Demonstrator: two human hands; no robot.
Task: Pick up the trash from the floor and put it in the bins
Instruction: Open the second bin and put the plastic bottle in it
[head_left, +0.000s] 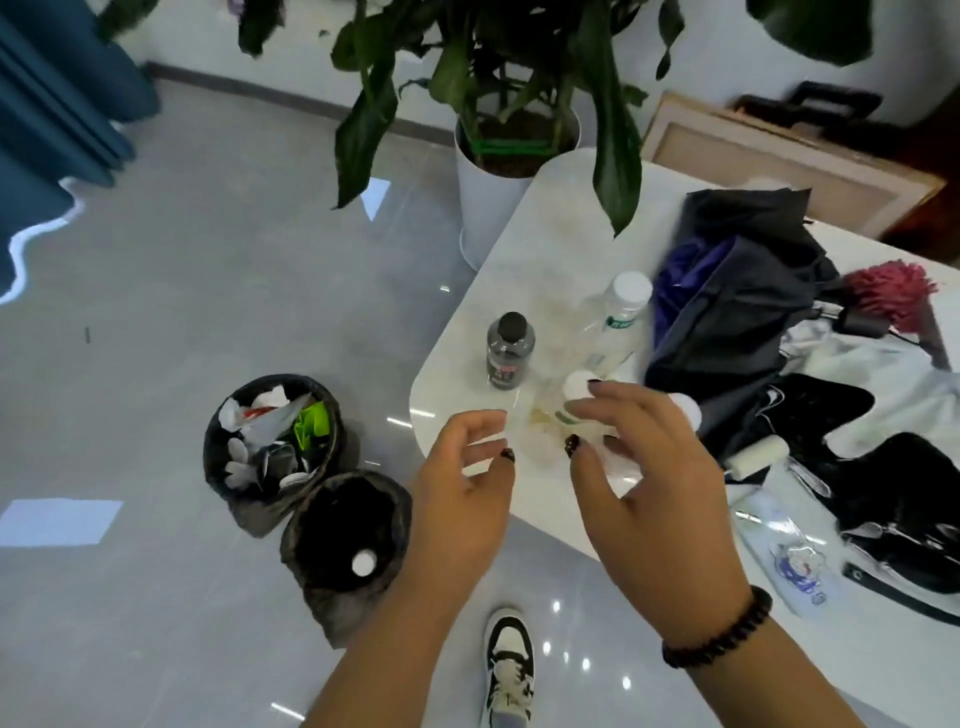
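Both hands are raised over the near corner of the white table (467, 332), and nothing is held in either. The left hand (462, 488) is seen with its fingers loosely curled and spread, thumb apart from them, empty. The right hand (660, 499) is opened wide, its fingers (623, 395) arched over a small white-capped bottle (576, 410) that stands just beyond and under the fingertips; whether it is touched cannot be told. Further beyond the fingers a dark-capped bottle (510, 351) and a clear bottle (618, 322) are stood upright on the table. To the outside of the left hand, down on the grey floor (182, 270), two bins lined with dark bags are found touching each other: the far bin (215, 441), filled with paper and plastic scraps, and the near bin (306, 530), in which only a white cap (363, 564) can be made out. No loose trash is visible on the floor in view. The step in hand is judged to be a reach for the small bottle between drops. For the next move, the right fingers would need to be closed round the bottle's body, and it would then have to be carried leftward and down to the near bin.
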